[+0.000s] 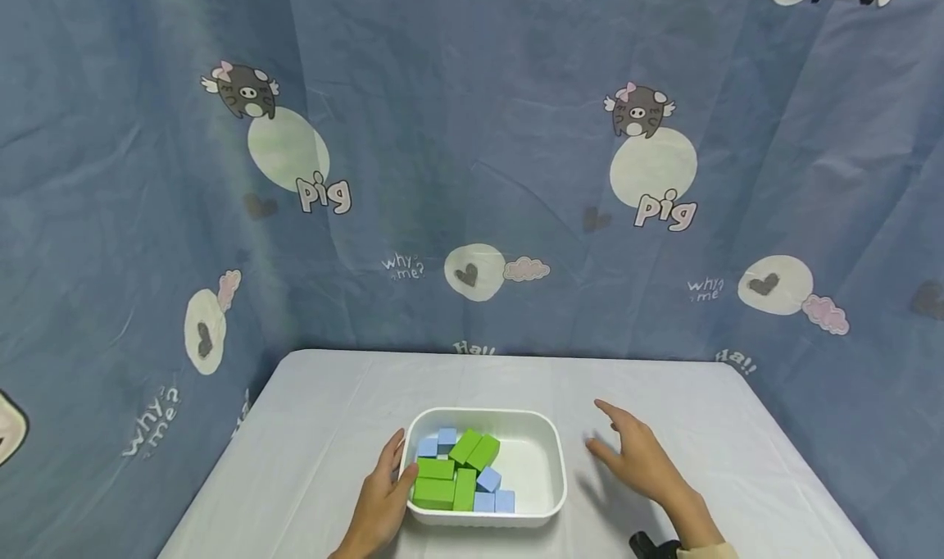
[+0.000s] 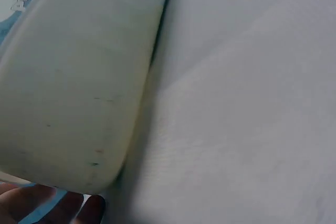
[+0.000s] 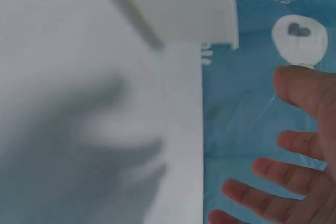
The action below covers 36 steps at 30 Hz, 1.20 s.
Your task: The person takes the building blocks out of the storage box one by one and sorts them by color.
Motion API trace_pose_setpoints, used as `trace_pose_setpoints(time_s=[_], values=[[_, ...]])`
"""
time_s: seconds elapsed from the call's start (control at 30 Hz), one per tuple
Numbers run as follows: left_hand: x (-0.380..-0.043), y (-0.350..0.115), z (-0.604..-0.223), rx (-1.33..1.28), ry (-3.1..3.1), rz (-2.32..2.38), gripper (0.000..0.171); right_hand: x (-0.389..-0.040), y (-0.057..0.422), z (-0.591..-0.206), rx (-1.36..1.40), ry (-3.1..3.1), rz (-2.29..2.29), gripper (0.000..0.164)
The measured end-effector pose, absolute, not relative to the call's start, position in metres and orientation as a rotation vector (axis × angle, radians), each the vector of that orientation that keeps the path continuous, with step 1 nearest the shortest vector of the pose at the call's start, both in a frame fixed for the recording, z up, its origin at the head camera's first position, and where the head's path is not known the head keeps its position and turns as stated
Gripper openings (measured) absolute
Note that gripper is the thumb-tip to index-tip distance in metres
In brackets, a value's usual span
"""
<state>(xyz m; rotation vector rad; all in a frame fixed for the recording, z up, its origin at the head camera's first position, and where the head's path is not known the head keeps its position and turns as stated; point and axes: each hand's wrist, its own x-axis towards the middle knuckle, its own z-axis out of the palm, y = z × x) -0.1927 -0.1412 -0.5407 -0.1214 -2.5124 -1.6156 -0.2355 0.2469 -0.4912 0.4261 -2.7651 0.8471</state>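
Observation:
A white plastic bin sits near the front of the table, holding several green blocks and several light blue cubes, mostly toward its left side. My left hand grips the bin's left wall, its thumb at the rim and its fingers along the outside. In the left wrist view the bin's outer wall fills the left part, with fingertips at its lower end. To the right of the bin, my right hand hovers over the table with its fingers spread, holding nothing.
A white cloth covers the table. Behind and to the sides hangs a blue curtain printed with pigs and lettering. A black strap piece shows at the right wrist, beside a pale sleeve.

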Motion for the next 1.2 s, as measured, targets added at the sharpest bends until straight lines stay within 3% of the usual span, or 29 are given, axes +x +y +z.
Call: trace_pose_setpoints(time_s=[0.47, 1.2], values=[[-0.195, -0.140, -0.557, 0.004, -2.364, -1.864, 0.062, -0.247, 0.227, -0.468, 0.485, -2.705, 1.113, 0.064], [-0.196, -0.133, -0.562, 0.011, -2.380, -1.818, 0.052, -0.268, 0.172, -0.450, 0.675, -2.651, 1.294, 0.063]])
